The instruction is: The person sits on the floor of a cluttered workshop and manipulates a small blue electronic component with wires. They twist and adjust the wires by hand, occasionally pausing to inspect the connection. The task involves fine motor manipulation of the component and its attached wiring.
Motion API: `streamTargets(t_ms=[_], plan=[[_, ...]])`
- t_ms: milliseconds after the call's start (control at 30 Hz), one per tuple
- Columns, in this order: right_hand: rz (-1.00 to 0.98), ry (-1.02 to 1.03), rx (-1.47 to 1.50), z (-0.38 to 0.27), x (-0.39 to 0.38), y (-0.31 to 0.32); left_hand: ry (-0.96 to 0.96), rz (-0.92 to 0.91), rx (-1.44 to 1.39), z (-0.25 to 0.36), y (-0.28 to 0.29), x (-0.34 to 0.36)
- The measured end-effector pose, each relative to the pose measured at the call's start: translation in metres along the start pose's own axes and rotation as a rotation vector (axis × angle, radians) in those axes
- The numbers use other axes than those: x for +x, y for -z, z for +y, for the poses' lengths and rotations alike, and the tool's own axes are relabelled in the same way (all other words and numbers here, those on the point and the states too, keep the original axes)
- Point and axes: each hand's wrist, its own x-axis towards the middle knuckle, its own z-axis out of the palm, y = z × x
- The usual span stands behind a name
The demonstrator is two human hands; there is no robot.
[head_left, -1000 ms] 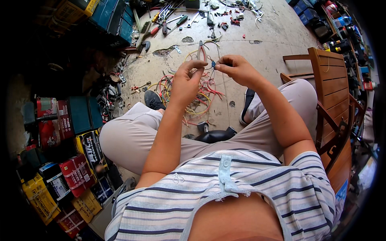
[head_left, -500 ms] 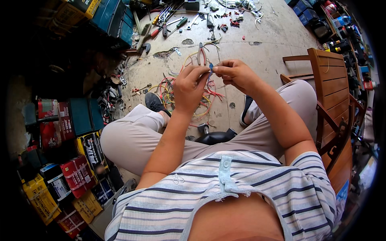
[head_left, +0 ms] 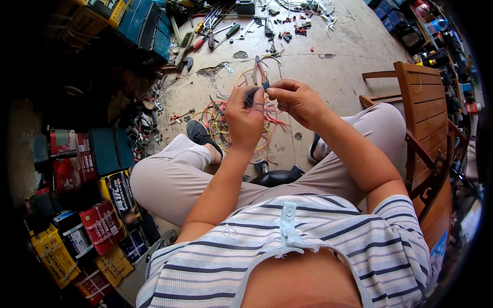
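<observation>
My left hand (head_left: 245, 114) is closed, with a thin blue wire (head_left: 250, 96) looped at its fingers. My right hand (head_left: 295, 101) pinches a small blue piece (head_left: 266, 85) right beside the left fingertips; what exactly the piece is, I cannot make out. Just beyond the hands, pliers with reddish handles (head_left: 258, 69) lie on the floor. A tangle of red, yellow and grey wires (head_left: 215, 113) spreads under and around my hands, between my feet in dark shoes.
Battery-like boxes (head_left: 100, 226) are stacked at my left, with dark teal cases (head_left: 138, 31) farther forward. Scattered screwdrivers and tools (head_left: 210, 36) lie ahead. A folded wooden chair (head_left: 421, 102) stands at my right, before cluttered shelving (head_left: 441, 41). A black rounded object (head_left: 275, 179) lies between my legs.
My hands have shifted slightly and drawn together around the blue piece. My left hand has turned, and the blue wire now shows at its fingers.
</observation>
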Motion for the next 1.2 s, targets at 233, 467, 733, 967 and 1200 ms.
streamTargets(t_ms=[233, 467, 733, 967, 1200], plan=[[-0.057, -0.015, -0.073, -0.013, 0.0, 0.001, 0.414, -0.162, -0.433, -0.012, 0.01, 0.01], [-0.143, -0.13, -0.095, -0.019, 0.001, 0.009, 0.162, -0.309, -0.255, -0.013, 0.014, 0.014], [-0.097, 0.064, -0.196, -0.015, 0.001, 0.002, 0.258, -0.134, -0.324, -0.007, 0.005, 0.007], [-0.05, 0.343, -0.486, -0.006, -0.002, 0.0, 0.655, -0.203, -0.559, -0.001, 0.013, 0.01], [-0.094, 0.819, -0.931, -0.01, -0.007, -0.002, 1.214, -0.401, -1.069, -0.007, 0.028, 0.019]])
